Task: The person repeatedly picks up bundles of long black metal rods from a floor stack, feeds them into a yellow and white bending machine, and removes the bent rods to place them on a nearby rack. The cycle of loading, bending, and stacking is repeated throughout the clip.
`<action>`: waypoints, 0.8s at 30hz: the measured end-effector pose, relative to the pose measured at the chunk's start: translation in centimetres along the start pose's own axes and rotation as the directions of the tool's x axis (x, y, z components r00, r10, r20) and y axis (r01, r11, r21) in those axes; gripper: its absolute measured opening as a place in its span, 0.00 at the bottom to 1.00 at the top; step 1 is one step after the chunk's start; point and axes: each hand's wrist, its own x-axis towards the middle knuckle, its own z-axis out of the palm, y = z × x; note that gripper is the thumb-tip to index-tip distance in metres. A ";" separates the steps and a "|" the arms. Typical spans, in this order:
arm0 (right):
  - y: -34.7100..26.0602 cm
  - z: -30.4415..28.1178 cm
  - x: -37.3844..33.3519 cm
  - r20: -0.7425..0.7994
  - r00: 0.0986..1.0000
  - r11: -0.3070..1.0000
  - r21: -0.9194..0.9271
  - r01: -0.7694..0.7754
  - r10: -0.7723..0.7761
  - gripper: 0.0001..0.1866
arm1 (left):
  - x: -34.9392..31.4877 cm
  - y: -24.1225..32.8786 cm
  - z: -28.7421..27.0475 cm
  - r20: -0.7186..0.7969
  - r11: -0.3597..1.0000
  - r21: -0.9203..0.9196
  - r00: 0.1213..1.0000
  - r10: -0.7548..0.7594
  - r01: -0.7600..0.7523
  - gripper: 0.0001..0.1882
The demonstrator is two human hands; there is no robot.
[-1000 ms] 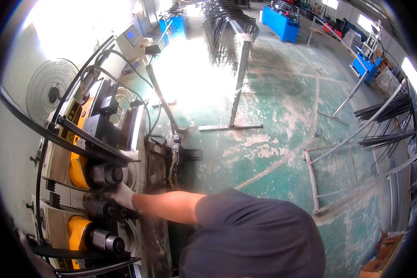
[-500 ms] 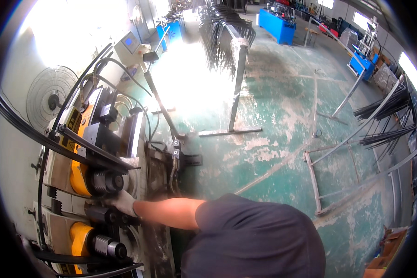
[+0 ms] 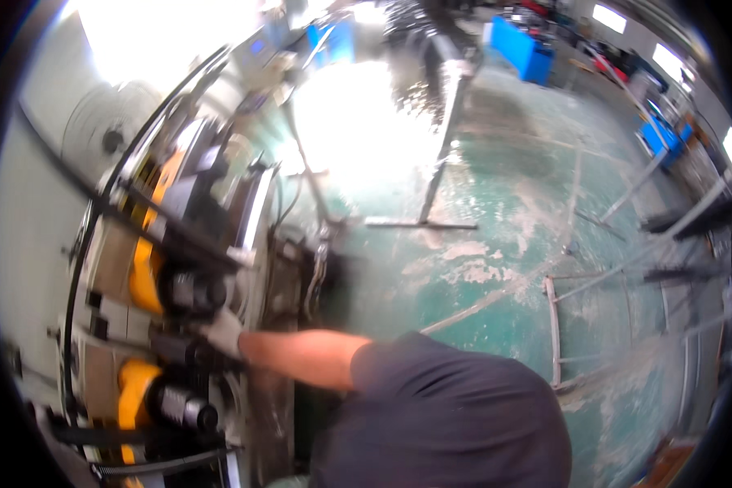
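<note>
My right hand, in a white glove, reaches left into a machine between its upper ribbed dark roller and its lower ribbed roller. It is at the dark block between them; blur and the machine parts hide its fingers. Yellow housings carry the rollers. Long black strips run slantwise across the machine's upper front. Against the left rim, a blurred pale shape may be my left hand, but no fingers can be made out.
A standing fan is at the wall behind the machine. Ahead, a metal stand bears a bundle of black strips. Metal frames stand on the right, and blue machines are at the back.
The view has swung, so the stand and the frames sit farther right, and the picture is more blurred. My right hand stays between the two rollers.
</note>
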 end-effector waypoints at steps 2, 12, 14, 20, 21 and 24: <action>-2.2 0.5 -1.0 0.136 0.984 0.993 -0.056 -0.108 0.115 0.22 | 2.9 -1.0 -8.0 0.150 0.980 0.195 0.987 -0.060 0.030 0.19; 3.1 -1.5 -0.4 0.138 0.968 0.954 0.185 -0.234 0.211 0.10 | -1.8 -0.9 -4.6 0.449 0.763 0.550 0.890 0.073 -0.340 0.17; 3.7 -0.9 -0.1 0.167 0.960 0.943 0.213 -0.256 0.223 0.10 | -1.7 -0.7 -5.4 0.338 0.852 0.496 0.941 -0.012 -0.167 0.19; 3.8 -0.4 -0.2 0.221 0.923 0.857 0.350 -0.378 0.316 0.09 | -0.9 -0.3 -7.8 0.585 0.714 0.552 0.810 0.036 -0.430 0.17; 3.8 -0.4 -0.1 0.201 0.922 0.856 0.347 -0.383 0.332 0.09 | -1.1 0.1 -6.6 0.498 0.810 0.529 0.865 -0.054 -0.254 0.16; 2.3 -0.6 0.0 0.196 0.923 0.872 0.309 -0.380 0.332 0.10 | -2.7 1.2 -3.4 0.270 0.814 0.580 0.951 -0.154 -0.033 0.23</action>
